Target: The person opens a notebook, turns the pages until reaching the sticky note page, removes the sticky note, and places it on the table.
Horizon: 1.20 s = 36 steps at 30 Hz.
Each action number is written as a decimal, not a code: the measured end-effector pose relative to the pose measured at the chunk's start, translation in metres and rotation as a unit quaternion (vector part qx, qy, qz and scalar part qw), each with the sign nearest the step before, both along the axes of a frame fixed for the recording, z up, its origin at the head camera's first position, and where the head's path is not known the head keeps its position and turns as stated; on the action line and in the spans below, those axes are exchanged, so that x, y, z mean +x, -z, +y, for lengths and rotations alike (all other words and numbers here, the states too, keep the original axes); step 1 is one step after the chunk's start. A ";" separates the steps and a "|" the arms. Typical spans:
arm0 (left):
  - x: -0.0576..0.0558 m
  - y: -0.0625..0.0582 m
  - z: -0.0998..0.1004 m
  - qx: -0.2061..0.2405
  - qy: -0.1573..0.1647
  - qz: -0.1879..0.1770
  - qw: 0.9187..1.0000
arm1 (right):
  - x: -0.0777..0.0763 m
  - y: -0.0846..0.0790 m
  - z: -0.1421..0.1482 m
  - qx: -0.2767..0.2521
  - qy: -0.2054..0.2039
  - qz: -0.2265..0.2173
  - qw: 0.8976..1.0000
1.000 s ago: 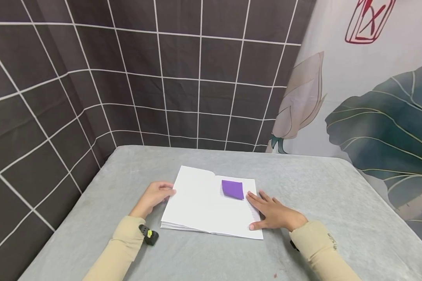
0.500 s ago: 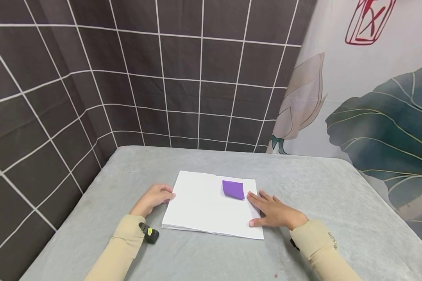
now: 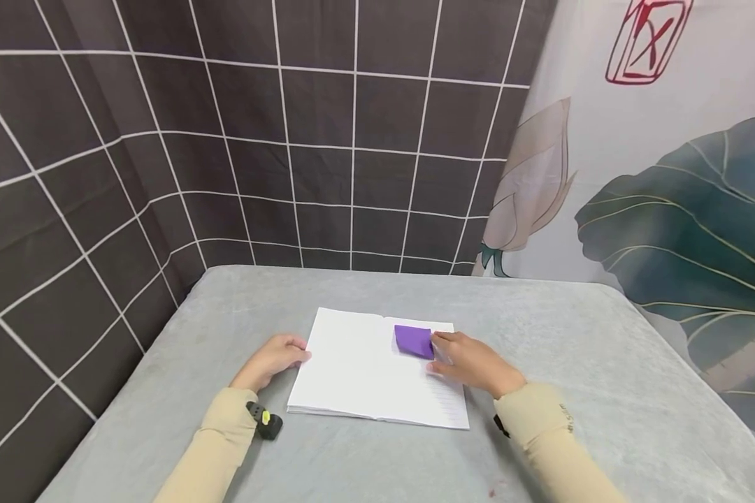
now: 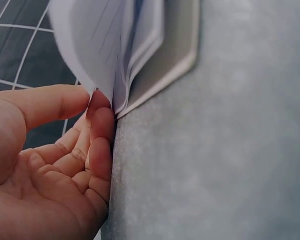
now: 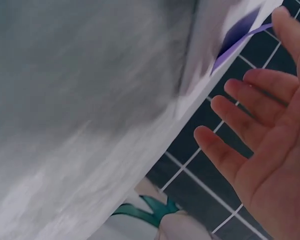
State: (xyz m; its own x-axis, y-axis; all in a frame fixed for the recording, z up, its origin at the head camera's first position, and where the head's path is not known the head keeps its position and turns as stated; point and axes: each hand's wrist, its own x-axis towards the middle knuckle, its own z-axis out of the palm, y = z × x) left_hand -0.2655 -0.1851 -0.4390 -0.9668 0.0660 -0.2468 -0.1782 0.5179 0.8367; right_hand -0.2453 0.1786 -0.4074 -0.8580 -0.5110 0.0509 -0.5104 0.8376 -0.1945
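Note:
An open notebook (image 3: 352, 377) with white, faintly lined pages lies on the grey-covered table. A purple sticky note (image 3: 413, 341) is on its right page, one edge lifted in the right wrist view. At the notebook's left edge my left hand (image 3: 272, 361) pinches a page (image 4: 85, 40) between thumb and fingertips; the wrist view shows that page's corner between them. Over the right page, my right hand (image 3: 472, 362) is beside the note with its fingers spread apart. Its thumb (image 5: 288, 30) is right at the note's lifted edge.
The grey cloth-covered table (image 3: 579, 349) reaches out around the notebook. Behind and to the left hangs a dark curtain (image 3: 321, 168) with a white grid. A white cloth with a painted leaf (image 3: 698, 223) hangs at the right. Each wrist carries a small black camera.
My right hand has moved left from the page's right edge to the sticky note, lifting off its flat rest. The left page's raised top has settled lower while my left hand stays at its edge.

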 end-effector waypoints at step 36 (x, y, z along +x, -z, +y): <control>0.003 0.000 -0.001 0.024 0.006 0.012 1.000 | -0.020 0.012 -0.050 -0.037 0.015 0.152 0.988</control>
State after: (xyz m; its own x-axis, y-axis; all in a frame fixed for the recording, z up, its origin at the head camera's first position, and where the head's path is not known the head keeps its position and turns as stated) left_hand -0.2629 -0.1859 -0.4388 -0.9716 0.0891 -0.2191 -0.1512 0.4784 0.8650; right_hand -0.2649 0.1282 -0.4197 -0.8124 -0.4703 0.3448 -0.5291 0.8430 -0.0966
